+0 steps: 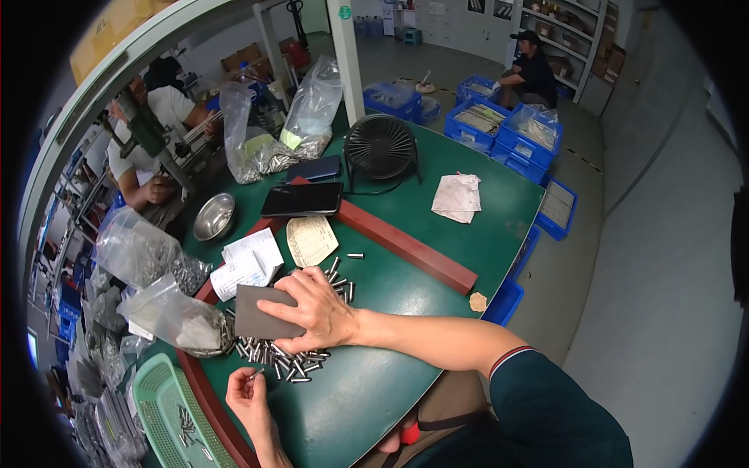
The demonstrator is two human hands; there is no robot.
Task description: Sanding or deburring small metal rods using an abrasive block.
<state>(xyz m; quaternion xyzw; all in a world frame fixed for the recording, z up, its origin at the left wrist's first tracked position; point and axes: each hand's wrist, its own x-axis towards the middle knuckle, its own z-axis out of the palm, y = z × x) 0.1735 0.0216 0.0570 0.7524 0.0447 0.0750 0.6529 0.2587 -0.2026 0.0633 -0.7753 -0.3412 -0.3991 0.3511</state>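
Gripping a grey slab (pixel 251 312), the right hand (pixel 318 313) had its fingers spread apart across the slab's right part. This slab was flat, with straight edges and a dull, matte face, and it covered some of the metal pins (pixel 290 363) heaped on the table (pixel 374 296). Nearer and a little to the left, the left hand (pixel 248 398) had its thumb and fingertips closed on one small pin (pixel 257 374), just beside the near edge of the heap. The pins were shiny, smooth and short like rods, and they lay in many directions.

At the near left, the basket (pixel 148 382) of light green mesh held several more pins. Between it and the hands ran a dark red bar (pixel 204 398), long and square-edged. On the left, a clear, wrinkled bag (pixel 168 312) stood close to the heap. Farther away was a round, shiny bowl (pixel 214 217).
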